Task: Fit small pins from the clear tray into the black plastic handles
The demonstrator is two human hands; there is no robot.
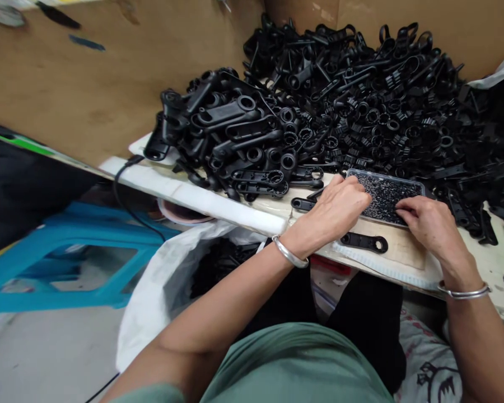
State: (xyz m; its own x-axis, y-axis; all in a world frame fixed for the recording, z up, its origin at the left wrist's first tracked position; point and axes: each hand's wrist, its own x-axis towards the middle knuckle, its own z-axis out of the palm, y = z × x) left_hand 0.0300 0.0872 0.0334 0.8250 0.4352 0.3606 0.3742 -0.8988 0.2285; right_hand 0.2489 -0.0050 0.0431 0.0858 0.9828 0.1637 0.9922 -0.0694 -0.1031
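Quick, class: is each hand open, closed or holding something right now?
Left hand: fingers curled into the tray of small black bits; grip cannot be told.
Right hand: fingertips bent at the tray's edge; grip cannot be told.

Black parts heaped on a pale desk; clear tray of dark grains; blue stool; white bag; green shirt (plain); silver bangles.

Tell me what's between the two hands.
Head view: a clear tray of small black bits lies between the left hand and right hand, both at its edges. A lone black link lies on the bench just nearer the person.
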